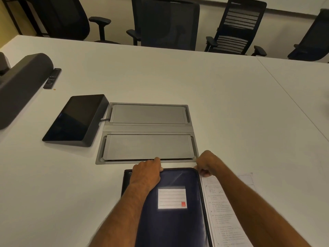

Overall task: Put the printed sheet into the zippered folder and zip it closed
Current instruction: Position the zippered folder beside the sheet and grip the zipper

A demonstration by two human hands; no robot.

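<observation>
A dark blue zippered folder (178, 220) with a white label lies closed on the white table in front of me. My left hand (146, 172) presses down on its far left corner, fingers curled over the top edge. My right hand (206, 164) is closed at the folder's far right corner, pinching something small there that looks like the zipper pull; the pull itself is hidden. The printed sheet (226, 211) lies flat on the table just right of the folder, partly under my right forearm.
A grey cable-box lid (147, 132) is set into the table right beyond the folder. A black tablet console (76, 120) stands to its left, a remote (52, 78) and a grey speaker bar (21, 86) farther left. Office chairs line the far edge.
</observation>
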